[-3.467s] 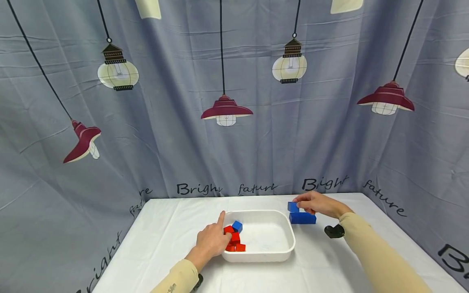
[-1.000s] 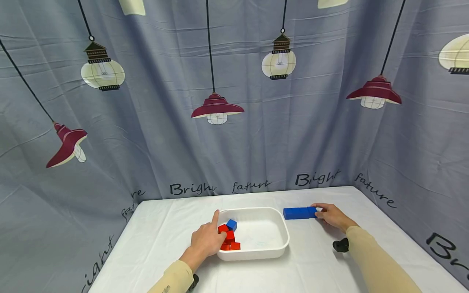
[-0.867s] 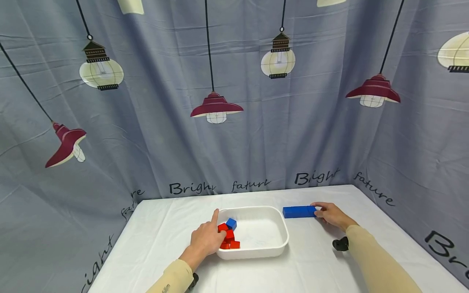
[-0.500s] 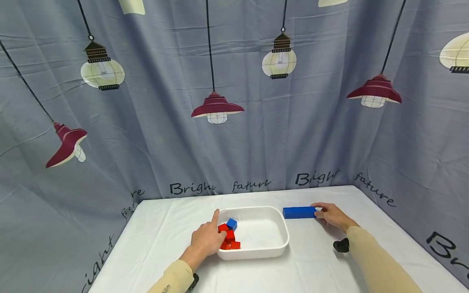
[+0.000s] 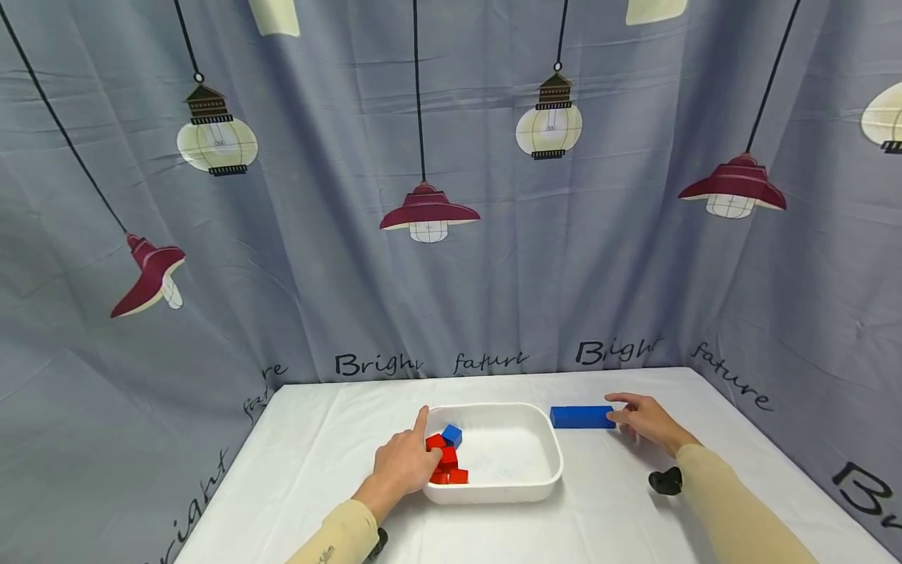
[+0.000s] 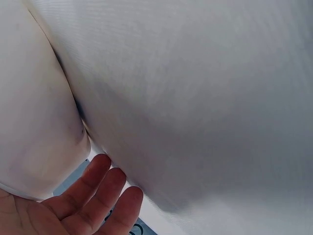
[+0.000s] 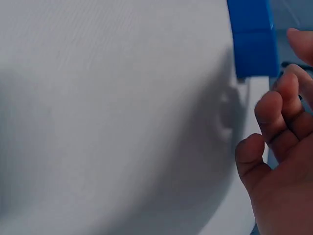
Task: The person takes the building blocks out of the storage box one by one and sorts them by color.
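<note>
My left hand holds the left side of a white tray, thumb inside over the rim and index finger pointing forward along it. In the left wrist view, the other fingers lie against the tray's outer wall. Beside the thumb are several red blocks and one blue block. Right of the tray, a straight row of blue blocks lies on the table. My right hand is at the row's right end, fingers spread with nothing between them. A seam shows in the row in the right wrist view.
A white cloth covers the table. Behind it and along both sides hangs a grey-blue curtain printed with lamps and lettering. The tray's right part shows its bare bottom.
My right hand carried a blue block from above the row's left end to its right end, making the row longer. Its fingers have since spread off the block. The left hand keeps its hold.
</note>
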Motion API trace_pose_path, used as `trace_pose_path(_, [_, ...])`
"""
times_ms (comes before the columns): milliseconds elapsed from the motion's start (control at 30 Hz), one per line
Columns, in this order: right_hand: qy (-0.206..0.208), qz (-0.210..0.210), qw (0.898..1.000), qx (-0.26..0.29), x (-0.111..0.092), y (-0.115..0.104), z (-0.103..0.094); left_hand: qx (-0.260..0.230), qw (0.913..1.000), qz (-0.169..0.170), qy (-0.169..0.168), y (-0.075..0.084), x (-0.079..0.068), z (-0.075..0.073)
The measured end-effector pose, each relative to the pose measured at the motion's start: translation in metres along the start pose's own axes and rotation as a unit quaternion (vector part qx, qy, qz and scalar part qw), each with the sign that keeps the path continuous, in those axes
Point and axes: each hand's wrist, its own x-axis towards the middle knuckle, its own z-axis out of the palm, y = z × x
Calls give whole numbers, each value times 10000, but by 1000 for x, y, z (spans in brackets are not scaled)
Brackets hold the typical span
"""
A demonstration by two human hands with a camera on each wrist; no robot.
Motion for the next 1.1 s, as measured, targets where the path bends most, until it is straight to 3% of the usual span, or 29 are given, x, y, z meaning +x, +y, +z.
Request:
trace_pose_path(467, [-299,-501,9983,-61,6,-58,12,6,10000,26,52,1,0,2])
trace_pose_path(800, [-393,-763,9963,8,6,-87,23,73,9999,72,77,2,2,3])
trace_pose_path(1100, [-733,-1162,9905,107,7,-111,35,19,9999,28,101,1,0,3])
